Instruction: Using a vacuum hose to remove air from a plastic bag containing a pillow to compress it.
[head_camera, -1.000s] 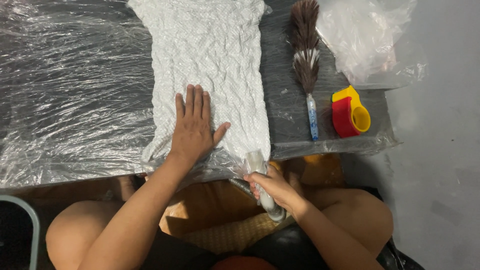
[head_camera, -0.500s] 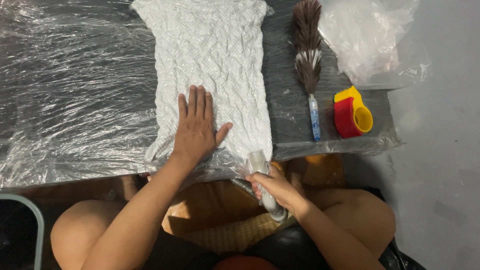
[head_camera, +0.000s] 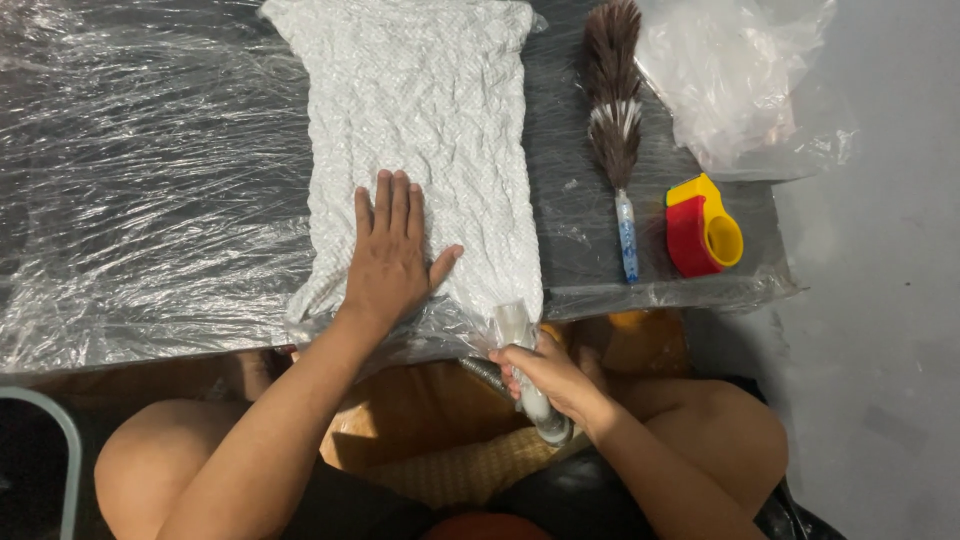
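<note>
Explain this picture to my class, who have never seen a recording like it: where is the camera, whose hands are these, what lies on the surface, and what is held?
The camera sits on the person's head and looks down at their own bare hands and knees. The left hand presses flat on a white, wrinkled, textured cloth sealed in clear plastic. The right hand grips a pale translucent hose nozzle whose tip meets the near corner of that pack. All this lies on a dark table covered with crinkled clear film. To the right lie a brown feather duster with a blue-white handle, a red and yellow tape dispenser, and a crumpled clear plastic bag.
</note>
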